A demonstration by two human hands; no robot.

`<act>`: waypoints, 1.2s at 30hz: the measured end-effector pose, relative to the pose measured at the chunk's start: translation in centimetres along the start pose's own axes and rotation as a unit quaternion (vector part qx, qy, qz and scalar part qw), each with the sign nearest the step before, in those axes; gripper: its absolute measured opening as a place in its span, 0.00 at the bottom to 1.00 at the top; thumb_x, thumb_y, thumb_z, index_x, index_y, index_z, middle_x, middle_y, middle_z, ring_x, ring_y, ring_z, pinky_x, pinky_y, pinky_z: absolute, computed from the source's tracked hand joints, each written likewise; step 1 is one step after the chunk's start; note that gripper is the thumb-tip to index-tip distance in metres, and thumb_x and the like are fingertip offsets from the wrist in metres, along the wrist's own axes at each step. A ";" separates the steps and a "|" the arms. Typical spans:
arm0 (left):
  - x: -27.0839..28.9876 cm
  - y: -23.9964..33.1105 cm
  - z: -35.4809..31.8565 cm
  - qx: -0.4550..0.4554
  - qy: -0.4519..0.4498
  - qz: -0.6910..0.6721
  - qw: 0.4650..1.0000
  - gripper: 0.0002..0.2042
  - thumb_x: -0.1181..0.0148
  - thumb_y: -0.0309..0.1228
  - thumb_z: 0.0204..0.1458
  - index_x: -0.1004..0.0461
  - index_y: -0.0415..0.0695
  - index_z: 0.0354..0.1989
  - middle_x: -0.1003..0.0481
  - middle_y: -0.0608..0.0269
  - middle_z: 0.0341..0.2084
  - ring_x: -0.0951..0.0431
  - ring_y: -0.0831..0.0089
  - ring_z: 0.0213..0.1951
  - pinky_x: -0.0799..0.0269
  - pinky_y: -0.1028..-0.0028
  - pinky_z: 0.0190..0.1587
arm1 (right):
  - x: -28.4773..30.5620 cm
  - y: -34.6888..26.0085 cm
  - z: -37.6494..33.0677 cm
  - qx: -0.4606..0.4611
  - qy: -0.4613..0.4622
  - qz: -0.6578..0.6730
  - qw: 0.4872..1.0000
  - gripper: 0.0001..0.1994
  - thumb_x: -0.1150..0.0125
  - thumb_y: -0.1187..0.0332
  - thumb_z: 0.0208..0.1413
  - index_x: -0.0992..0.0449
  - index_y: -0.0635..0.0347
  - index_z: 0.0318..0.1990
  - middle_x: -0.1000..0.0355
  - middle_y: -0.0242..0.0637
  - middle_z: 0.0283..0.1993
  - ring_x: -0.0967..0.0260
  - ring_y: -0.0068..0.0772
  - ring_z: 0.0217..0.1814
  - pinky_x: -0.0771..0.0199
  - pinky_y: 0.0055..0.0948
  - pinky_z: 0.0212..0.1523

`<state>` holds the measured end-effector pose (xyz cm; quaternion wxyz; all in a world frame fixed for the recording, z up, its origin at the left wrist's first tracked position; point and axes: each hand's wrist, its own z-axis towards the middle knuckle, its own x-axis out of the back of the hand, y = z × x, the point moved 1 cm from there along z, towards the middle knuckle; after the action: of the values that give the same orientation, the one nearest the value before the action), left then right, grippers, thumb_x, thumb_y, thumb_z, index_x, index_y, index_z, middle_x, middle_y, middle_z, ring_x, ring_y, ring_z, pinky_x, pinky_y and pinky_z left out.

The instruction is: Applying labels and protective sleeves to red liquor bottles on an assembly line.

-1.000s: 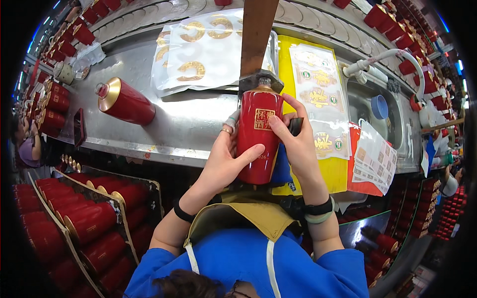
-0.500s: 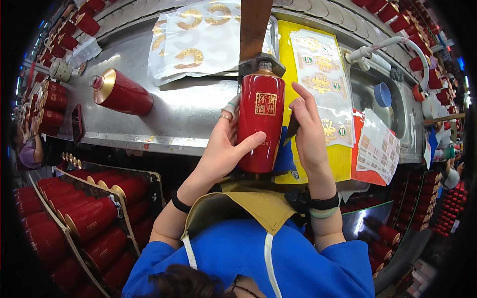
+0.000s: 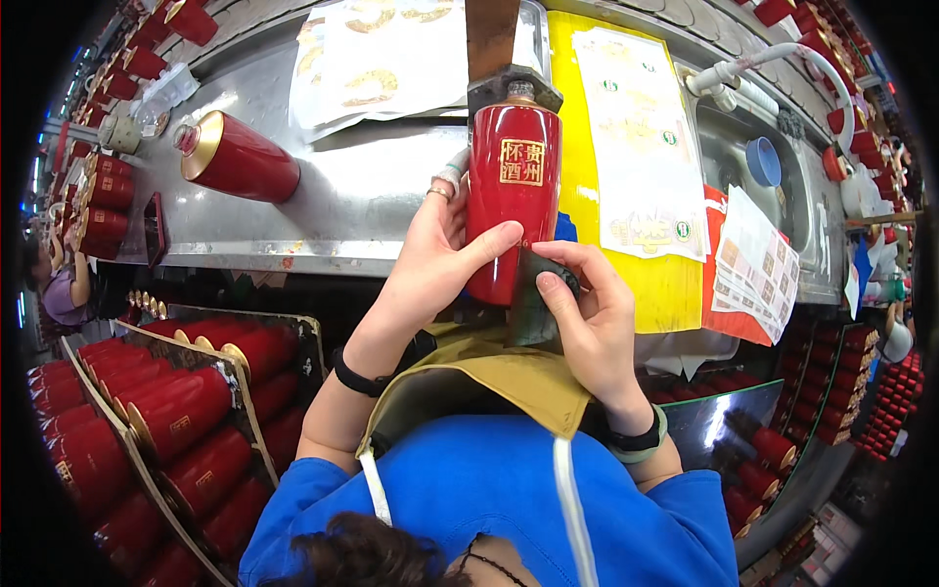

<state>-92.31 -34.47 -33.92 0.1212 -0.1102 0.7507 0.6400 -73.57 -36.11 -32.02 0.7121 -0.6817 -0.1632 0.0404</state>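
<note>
A red ceramic bottle [image 3: 512,191] with a gold square label stands upright in front of me, its neck under a brown block-shaped fixture [image 3: 497,49]. My left hand [image 3: 430,259] wraps around the bottle's left side, thumb across its lower front. My right hand [image 3: 587,313] is at the bottle's lower right, fingers pinching a dark cloth [image 3: 531,308] against its base. A second red bottle [image 3: 238,157] with a gold cap lies on its side on the metal bench [image 3: 372,196], to the left.
Sheets of gold labels [image 3: 391,54] lie at the bench's back, and a yellow sheet [image 3: 626,147] and printed papers [image 3: 758,264] lie to the right. Crates of red bottles [image 3: 166,411] stand at lower left. A sink with a blue cup [image 3: 763,161] is at right. Another person [image 3: 59,289] is at far left.
My right hand has dropped from the bottle's upper right side to its base, now holding the dark cloth there. The left hand keeps its grip.
</note>
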 end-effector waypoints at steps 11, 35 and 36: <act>-0.4 -0.1 -0.5 -0.005 0.001 -0.013 1.000 0.43 0.31 0.27 0.56 0.54 0.33 0.74 0.36 0.49 0.64 0.32 0.66 0.65 0.35 0.65 0.68 | 0.1 0.5 -0.6 0.017 0.032 -0.010 0.999 0.11 0.37 0.76 0.61 0.20 0.62 0.51 0.25 0.33 0.39 0.34 0.20 0.34 0.37 0.21 0.33; -0.2 -0.6 -0.3 -0.012 -0.003 0.005 1.000 0.43 0.31 0.26 0.56 0.55 0.34 0.74 0.35 0.50 0.63 0.31 0.66 0.64 0.34 0.66 0.67 | -0.1 1.0 -0.3 0.044 0.052 -0.068 0.995 0.12 0.34 0.76 0.57 0.18 0.59 0.49 0.28 0.34 0.33 0.37 0.24 0.30 0.39 0.25 0.30; -0.2 -0.7 -0.3 -0.015 -0.003 0.006 1.000 0.43 0.31 0.26 0.56 0.55 0.34 0.74 0.36 0.50 0.64 0.31 0.66 0.64 0.33 0.66 0.67 | -0.1 1.0 -0.3 0.047 0.053 -0.070 0.995 0.12 0.34 0.76 0.57 0.18 0.60 0.49 0.28 0.34 0.33 0.36 0.24 0.30 0.39 0.25 0.30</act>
<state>-91.92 -34.87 -34.42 0.1182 -0.1055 0.7410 0.6525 -73.39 -36.31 -33.01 0.7520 -0.6356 -0.1705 -0.0379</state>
